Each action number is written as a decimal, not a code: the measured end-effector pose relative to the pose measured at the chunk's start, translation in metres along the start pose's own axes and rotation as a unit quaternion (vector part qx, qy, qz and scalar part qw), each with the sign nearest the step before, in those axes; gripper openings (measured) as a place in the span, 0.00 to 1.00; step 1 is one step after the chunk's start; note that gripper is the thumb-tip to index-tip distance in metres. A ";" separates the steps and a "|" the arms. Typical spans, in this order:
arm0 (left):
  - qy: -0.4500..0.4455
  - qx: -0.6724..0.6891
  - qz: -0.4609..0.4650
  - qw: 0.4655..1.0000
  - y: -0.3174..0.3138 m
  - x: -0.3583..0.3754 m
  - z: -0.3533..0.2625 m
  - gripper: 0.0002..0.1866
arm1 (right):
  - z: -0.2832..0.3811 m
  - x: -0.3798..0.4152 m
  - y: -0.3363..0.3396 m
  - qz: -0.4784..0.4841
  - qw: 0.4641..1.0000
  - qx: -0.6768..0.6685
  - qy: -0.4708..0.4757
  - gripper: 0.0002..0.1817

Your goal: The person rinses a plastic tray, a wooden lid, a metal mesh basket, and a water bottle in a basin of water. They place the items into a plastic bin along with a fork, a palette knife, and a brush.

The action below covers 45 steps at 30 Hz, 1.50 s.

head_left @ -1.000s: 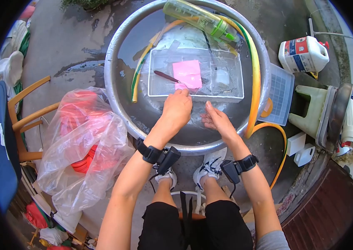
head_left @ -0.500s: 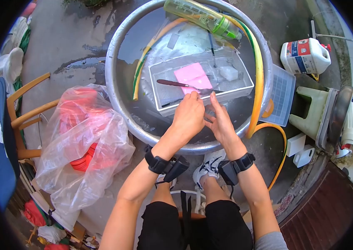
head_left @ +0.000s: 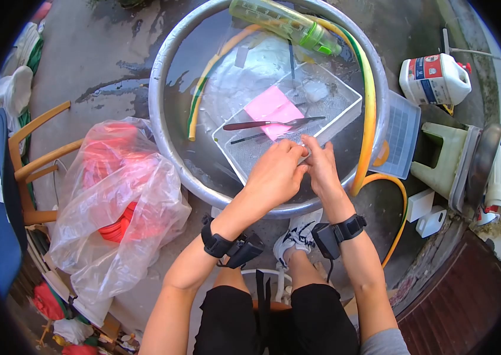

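My left hand has its fingers bent over the near rim of a clear plastic box with a white edge. My right hand is closed at the same rim, its fingertips close to the left ones. Inside the box lie a pink square, a brown-handled utensil with a flat metal blade, and a thin dark stick. A translucent lump shows near the far side. The box sits in a large metal basin with water. My fingers hide part of the near rim.
A green-capped bottle and a yellow-green hose lie across the basin. A clear bag with red contents is left of it. At right stand a compartment tray, a white jug and a pale stool.
The box has turned counterclockwise in the basin, with its contents shifting slightly. My right hand's fingers, spread before, are now closed in at the rim, and my left hand has moved slightly right.
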<state>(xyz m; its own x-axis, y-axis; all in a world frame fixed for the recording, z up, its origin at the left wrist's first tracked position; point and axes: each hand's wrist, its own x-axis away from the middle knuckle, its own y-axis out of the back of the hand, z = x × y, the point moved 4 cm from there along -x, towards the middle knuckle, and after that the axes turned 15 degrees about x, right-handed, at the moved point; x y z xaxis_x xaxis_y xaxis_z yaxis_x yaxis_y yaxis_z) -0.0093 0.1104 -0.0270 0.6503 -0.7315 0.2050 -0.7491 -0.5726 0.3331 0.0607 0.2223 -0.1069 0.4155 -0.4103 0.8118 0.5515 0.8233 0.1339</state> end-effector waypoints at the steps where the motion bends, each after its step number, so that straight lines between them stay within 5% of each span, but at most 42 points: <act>1: -0.011 0.030 -0.004 0.999 0.004 0.002 0.000 0.15 | 0.000 -0.001 0.002 0.008 1.000 -0.001 0.010 0.47; 8: 0.054 -0.159 -0.154 0.974 0.062 -0.009 0.041 0.16 | 0.005 0.004 0.014 0.050 0.997 0.029 0.059 0.24; 10: 0.148 -0.224 -0.074 0.961 0.063 -0.015 0.056 0.18 | 0.007 0.003 0.016 0.055 0.996 0.028 0.062 0.26; 13: 0.153 -0.261 -0.040 0.952 0.058 -0.017 0.067 0.17 | 0.013 0.005 0.017 0.064 0.995 0.025 0.075 0.29; 25: 0.124 -0.183 -0.080 0.972 0.061 0.002 0.068 0.20 | 0.011 0.007 0.015 0.099 0.990 0.016 0.095 0.30; 32: 0.166 -0.259 -0.076 0.949 0.052 0.006 0.077 0.20 | 0.009 0.007 0.008 0.115 0.989 0.003 0.097 0.31; 41: 0.054 -0.200 -0.145 0.968 0.064 0.010 0.060 0.13 | 0.011 0.008 0.008 0.117 0.989 0.010 0.092 0.31; 45: 0.070 -0.153 -0.257 0.952 0.082 0.005 0.060 0.17 | 0.010 0.009 0.008 0.124 0.988 0.012 0.092 0.32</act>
<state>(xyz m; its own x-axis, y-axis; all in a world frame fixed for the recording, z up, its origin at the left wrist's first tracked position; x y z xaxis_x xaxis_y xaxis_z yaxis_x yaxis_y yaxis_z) -0.0750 0.0377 -0.0542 0.9473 -0.3154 0.0563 -0.2697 -0.6905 0.6712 0.0620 0.2294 -0.0931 0.6613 -0.2571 0.7047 0.4002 0.9155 -0.0416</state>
